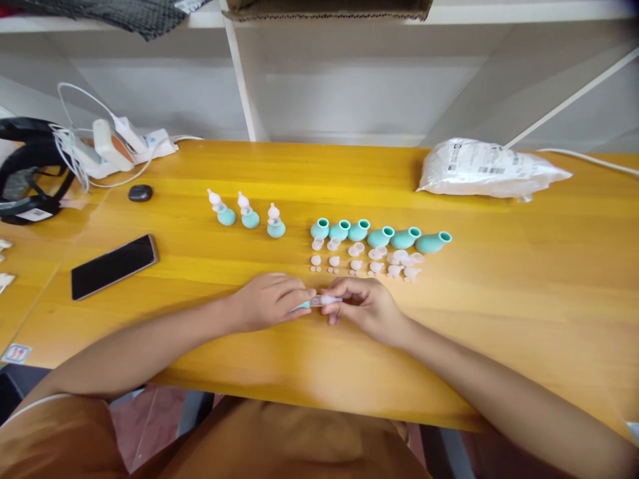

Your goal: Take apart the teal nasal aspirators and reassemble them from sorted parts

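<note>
Over the table's front half, my left hand is wrapped round the teal bulb of a nasal aspirator, hiding most of the bulb. My right hand pinches its pale tip from the other side. The aspirator lies sideways between both hands, its clear middle part showing. Just beyond my hands are rows of small clear cups, pale nozzle tips and tiny round pieces. Behind them several open teal bulbs stand or lean in a line. To their left, three assembled aspirators stand upright.
A phone and a small black case lie at the left. Farther back are a power strip with cables and a black round-framed object. A white plastic package lies at the back right, below a shelf.
</note>
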Motion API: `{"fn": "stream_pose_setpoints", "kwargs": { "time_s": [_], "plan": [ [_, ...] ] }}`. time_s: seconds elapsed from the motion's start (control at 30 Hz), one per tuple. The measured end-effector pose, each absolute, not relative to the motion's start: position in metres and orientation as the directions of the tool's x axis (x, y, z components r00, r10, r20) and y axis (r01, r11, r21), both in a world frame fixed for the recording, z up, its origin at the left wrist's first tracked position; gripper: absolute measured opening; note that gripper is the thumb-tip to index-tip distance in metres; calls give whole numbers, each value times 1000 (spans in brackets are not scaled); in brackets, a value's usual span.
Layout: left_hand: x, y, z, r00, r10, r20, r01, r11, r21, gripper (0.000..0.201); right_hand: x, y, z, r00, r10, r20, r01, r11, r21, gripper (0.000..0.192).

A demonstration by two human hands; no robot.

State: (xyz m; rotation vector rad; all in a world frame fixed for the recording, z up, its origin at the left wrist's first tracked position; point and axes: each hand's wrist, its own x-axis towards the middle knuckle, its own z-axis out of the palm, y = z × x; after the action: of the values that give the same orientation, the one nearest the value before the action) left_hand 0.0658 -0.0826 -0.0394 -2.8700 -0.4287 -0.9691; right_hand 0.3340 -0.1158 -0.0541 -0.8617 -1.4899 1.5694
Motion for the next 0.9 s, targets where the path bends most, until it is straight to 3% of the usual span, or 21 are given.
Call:
{"fn": "stream_pose_setpoints", "kwargs": {
  "time_s": [0.23,0.33,0.5,0.63,0.7,0.9],
  "plan": [
    [64,-87,-32,813,133,567,278,-944,-176,10,331,-117,-50,-505,855,-115,-177,-233,-956,40],
    [65,-87,-32,794,128,594,278,-946,-168,12,329,-117,-49,-516,847,-127,-199,-263,-944,42],
    [66,-83,-37,695,357,625,297,-933,203,17,328,-118,-47,-441,897,26,-148,-44,-988,37],
    [62,-81,-37,627,601,495,365,-788,496,21,331,-118,-48,-330,919,215,-118,185,-976,26],
    [60,-81,-35,623,660,420,377,-724,578,23,333,-118,-49,-300,913,276,-106,256,-961,18],
    [58,-80,-34,630,701,333,311,-621,720,27,336,-118,-48,-321,864,387,-54,391,-919,11]
  ]
}}
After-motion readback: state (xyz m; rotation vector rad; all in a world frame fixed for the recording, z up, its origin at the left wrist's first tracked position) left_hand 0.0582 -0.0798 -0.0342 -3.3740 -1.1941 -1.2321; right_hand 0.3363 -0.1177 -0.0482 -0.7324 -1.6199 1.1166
